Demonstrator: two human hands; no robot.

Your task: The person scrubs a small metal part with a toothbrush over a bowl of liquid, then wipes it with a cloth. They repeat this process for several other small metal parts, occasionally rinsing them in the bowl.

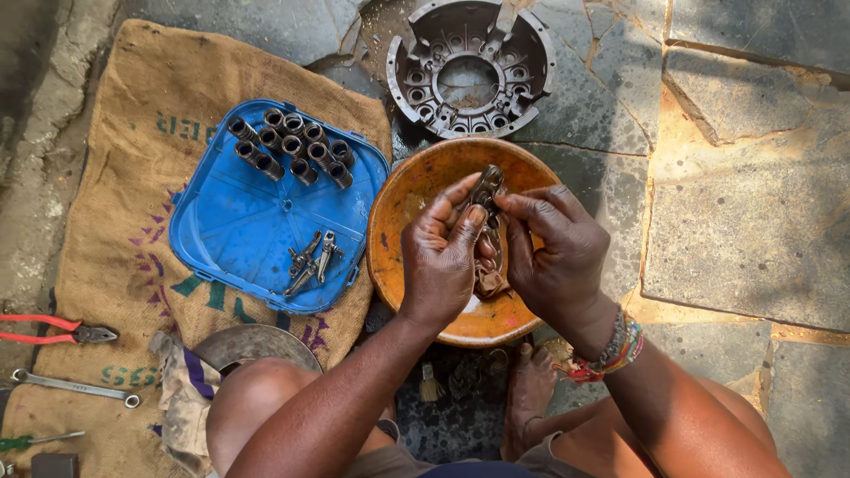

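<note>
Over the orange bowl (416,190), left hand (440,257) and right hand (553,252) both pinch a small dark metal part (486,190), rag (489,281) hanging beneath it, blue lid (239,230) left of the bowl, round metal housing (469,66) beyond.

Bright daylight, sharp focus

Warm sun patches fall on the stone floor (753,204) right of the hands; softer shade lies left and above. No blur; slight wide-angle bending at edges.
</note>
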